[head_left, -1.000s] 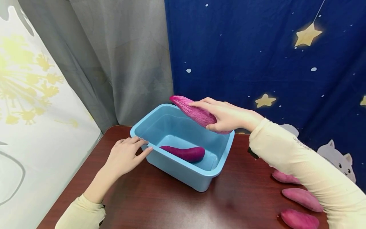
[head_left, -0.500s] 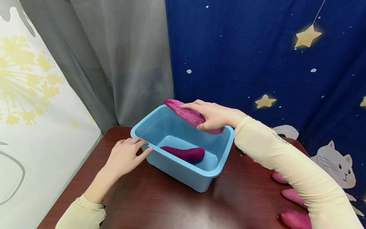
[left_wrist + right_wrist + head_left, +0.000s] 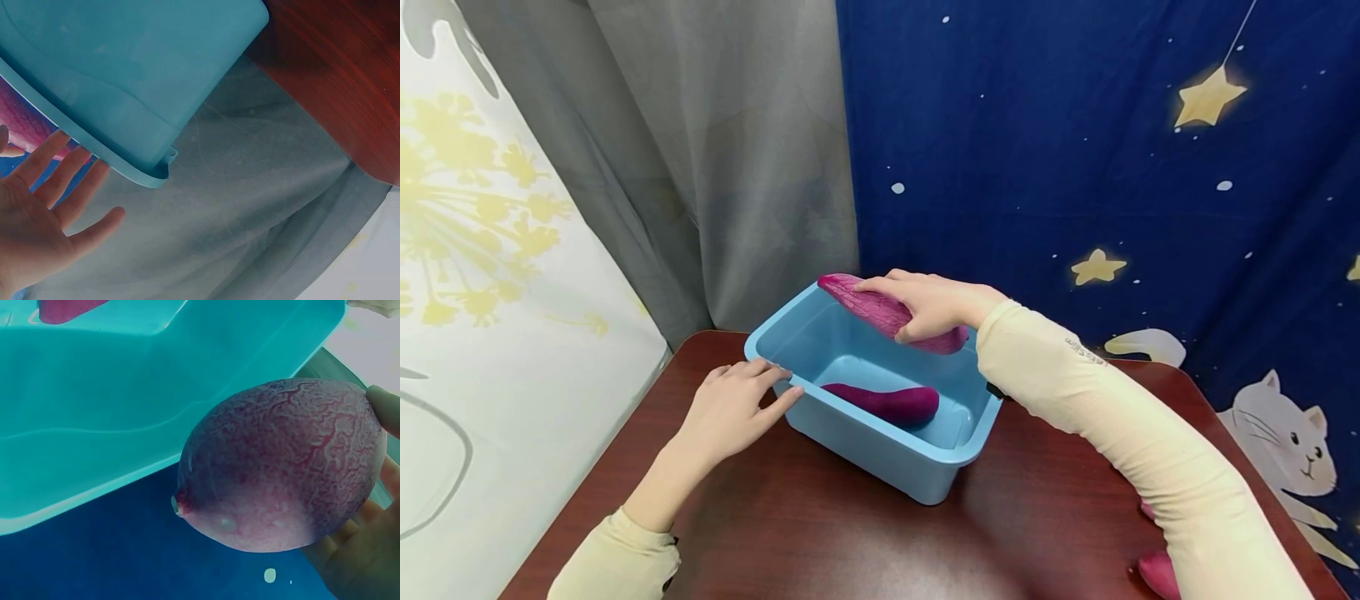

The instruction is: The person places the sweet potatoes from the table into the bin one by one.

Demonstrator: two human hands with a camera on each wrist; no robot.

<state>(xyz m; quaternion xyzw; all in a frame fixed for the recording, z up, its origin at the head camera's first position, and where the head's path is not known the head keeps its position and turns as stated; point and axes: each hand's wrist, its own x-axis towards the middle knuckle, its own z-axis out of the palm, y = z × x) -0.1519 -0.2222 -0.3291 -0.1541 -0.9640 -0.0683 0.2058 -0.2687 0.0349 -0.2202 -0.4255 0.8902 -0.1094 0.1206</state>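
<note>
Gripping hand: the right hand [image 3: 936,302] has thumb and fingers curled round a veined sweet potato [image 3: 874,308].
Held sweet potato: in the air at the far side of the blue tub [image 3: 872,450], slightly tilted, its pointed end toward the grey curtain [image 3: 767,167]; it has come left and lower than a second ago, and I cannot tell whether it touches the rim.
Right sleeve [image 3: 1097,400]: farther left than before, now crossing in front of the tub's right end.
Left hand [image 3: 733,408]: fingers loosely extended over the tub's near left rim, thumb apart, gripping nothing; it has stayed there.
Tub: in the same place on the brown table [image 3: 820,542].
Dark sweet potato [image 3: 895,406]: lying on the tub's floor near the front wall, unmoved.
Table sweet potatoes: three showed a second ago; now the sleeve leaves only part of the nearest one [image 3: 1159,575] and a sliver of another [image 3: 1146,508].
Backdrop: a blue curtain [image 3: 1000,167] with yellow stars beside the grey one, and a white cat [image 3: 1285,442] at lower right, more of it uncovered than a second ago.
</note>
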